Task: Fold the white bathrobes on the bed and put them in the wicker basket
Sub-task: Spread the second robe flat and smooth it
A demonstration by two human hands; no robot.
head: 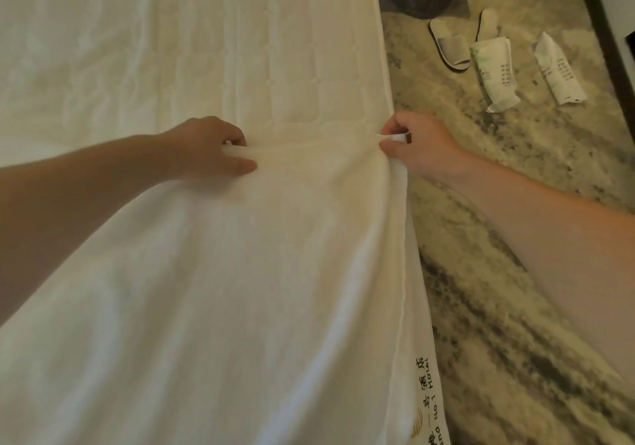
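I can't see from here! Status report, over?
Left hand and right hand: each grip pinching the white cloth bathrobe. Robe spread on the quilted white bed. No basket in view.

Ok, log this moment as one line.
left hand: gripping white cloth bathrobe edge | right hand: gripping same edge | over white quilted bed | basket: unseen

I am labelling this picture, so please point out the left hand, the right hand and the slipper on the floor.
left hand (213, 147): head view, back of the hand.
right hand (417, 143): head view, knuckles gripping the white bathrobe (275, 272).
slipper (448, 45): head view, its grey upper strap.
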